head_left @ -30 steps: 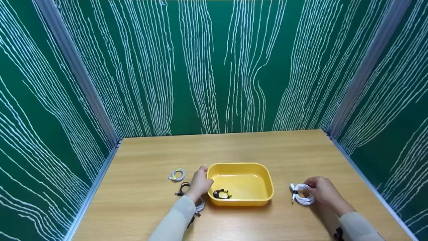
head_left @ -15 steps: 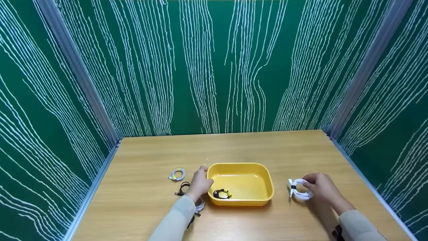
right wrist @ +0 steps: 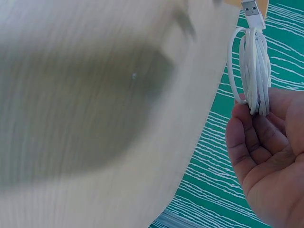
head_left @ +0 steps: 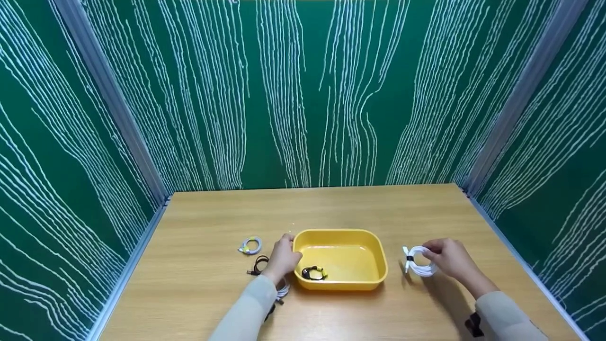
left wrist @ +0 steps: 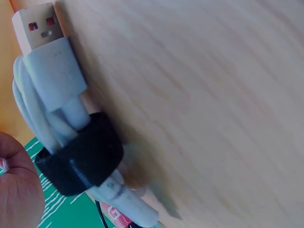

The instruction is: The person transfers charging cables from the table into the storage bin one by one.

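Note:
A yellow plastic bin (head_left: 342, 286) stands on the wooden table, and my left hand (head_left: 284, 259) grips its left rim, thumb over the inside. Inside the bin, at its near left, lies a coiled black cable (head_left: 313, 273) with a yellow tie. To the bin's right, my right hand (head_left: 452, 259) pinches a coiled white USB cable (head_left: 424, 272) bound with a black strap, holding it above the tabletop. The right wrist view shows its strands (right wrist: 256, 71) between thumb and fingers. Close to the left wrist camera is another white USB cable (left wrist: 56, 73) with a black strap.
Left of the bin lie a pale coiled cable (head_left: 251, 245) with yellow ties and a black coiled cable (head_left: 260, 264). A grey-white coil (head_left: 283, 290) is partly hidden by the left forearm. Green walls with white lines enclose the table (head_left: 213, 208).
My right hand has lifted the white USB cable off the table and moved it slightly left and away from me. The left hand and bin have stayed put.

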{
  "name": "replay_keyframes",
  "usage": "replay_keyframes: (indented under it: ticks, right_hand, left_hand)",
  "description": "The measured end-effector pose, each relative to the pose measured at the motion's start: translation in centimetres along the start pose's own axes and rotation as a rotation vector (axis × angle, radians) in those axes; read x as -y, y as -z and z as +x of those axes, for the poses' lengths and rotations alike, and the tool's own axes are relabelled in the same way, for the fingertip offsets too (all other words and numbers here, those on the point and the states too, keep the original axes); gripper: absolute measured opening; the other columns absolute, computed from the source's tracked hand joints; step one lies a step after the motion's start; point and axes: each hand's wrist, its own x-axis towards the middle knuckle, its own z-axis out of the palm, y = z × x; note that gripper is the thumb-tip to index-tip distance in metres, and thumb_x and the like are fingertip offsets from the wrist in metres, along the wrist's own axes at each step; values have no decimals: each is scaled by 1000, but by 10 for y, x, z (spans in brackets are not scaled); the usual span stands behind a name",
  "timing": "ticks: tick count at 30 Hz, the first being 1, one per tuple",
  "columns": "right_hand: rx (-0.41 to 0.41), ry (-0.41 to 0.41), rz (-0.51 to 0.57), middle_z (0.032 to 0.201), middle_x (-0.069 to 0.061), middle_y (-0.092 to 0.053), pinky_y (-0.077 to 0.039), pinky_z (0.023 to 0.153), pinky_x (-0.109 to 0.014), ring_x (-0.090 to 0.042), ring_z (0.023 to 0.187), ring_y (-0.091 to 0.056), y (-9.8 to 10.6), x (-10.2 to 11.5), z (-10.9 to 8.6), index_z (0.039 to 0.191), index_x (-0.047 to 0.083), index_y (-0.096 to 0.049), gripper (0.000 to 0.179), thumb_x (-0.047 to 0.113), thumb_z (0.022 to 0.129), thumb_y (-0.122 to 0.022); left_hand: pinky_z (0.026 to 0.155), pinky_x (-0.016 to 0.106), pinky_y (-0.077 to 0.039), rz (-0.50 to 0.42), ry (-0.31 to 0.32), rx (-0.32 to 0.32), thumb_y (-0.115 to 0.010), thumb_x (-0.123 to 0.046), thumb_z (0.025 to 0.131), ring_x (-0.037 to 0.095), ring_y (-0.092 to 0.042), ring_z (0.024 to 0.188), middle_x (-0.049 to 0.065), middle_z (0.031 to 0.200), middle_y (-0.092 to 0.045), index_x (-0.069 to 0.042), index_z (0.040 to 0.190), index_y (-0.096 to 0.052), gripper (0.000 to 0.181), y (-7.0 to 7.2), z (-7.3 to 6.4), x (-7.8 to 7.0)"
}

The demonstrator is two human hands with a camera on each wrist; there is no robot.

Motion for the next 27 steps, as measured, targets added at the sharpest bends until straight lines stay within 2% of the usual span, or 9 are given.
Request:
replay_keyframes:
  ticks: [4, 11, 27]
  right_hand:
    - [-3, -5, 9, 112, -20, -78, -63, 81, -37, -25, 92, -66, 1, 4, 1, 121, -7, -76, 23, 8, 104, -70]
    - [-50, 83, -1, 104, -20, -80, -58, 70, -30, -23, 86, -67, 3, 13, 4, 114, -8, -78, 19, 5, 102, -70]
    - [-47, 106, -12, 111, -22, -80, -65, 78, -36, -24, 89, -68, 1, 39, 12, 117, -4, -80, 20, 7, 102, -72]
  left_hand:
    - [84, 38, -69, 16, -5, -5, -65, 9, 87, 37, -76, 108, 34, 127, -71, 10, 131, -56, 46, 0, -1, -1]
    - [84, 39, -69, 52, -35, -14, -65, 8, 85, 38, -76, 107, 33, 123, -73, 12, 132, -56, 48, 0, 1, 1]
    - [80, 36, -69, 22, 5, -12, -66, 10, 86, 35, -77, 103, 31, 123, -72, 9, 131, -56, 46, -2, 0, -1]
